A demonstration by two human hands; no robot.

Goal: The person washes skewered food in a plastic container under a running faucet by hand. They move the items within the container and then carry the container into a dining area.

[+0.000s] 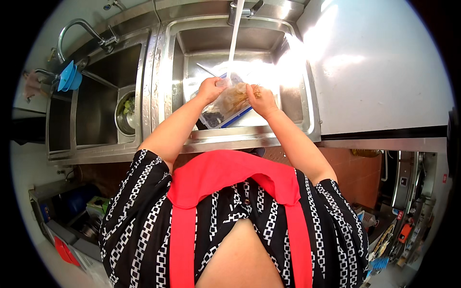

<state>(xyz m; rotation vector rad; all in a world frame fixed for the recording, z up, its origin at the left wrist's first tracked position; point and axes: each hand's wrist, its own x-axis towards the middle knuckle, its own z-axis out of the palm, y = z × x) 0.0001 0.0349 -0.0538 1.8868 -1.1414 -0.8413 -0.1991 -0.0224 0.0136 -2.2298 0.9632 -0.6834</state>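
Observation:
In the right-hand sink basin, my right hand (262, 99) grips a bunch of thin brown wooden skewers (248, 94). A pale item lies around them; whether it is food or a clear bag is hard to tell. My left hand (213, 89) is closed on a small translucent piece (223, 83) beneath the running tap water (234, 43). Under both hands sits a clear plastic container (225, 124) with a blue edge, tilted in the basin, with dark pieces (212, 118) inside. A thin light stick (207, 69) pokes out behind the left hand. Glare hides part of the basin.
The steel rim (230, 138) runs in front of me. A second basin at left holds a metal bowl (125, 122) with green leaves. A curved faucet (77, 23) and blue plastic cups (70, 77) are beyond it. A white counter (381, 72) adjoins the right side.

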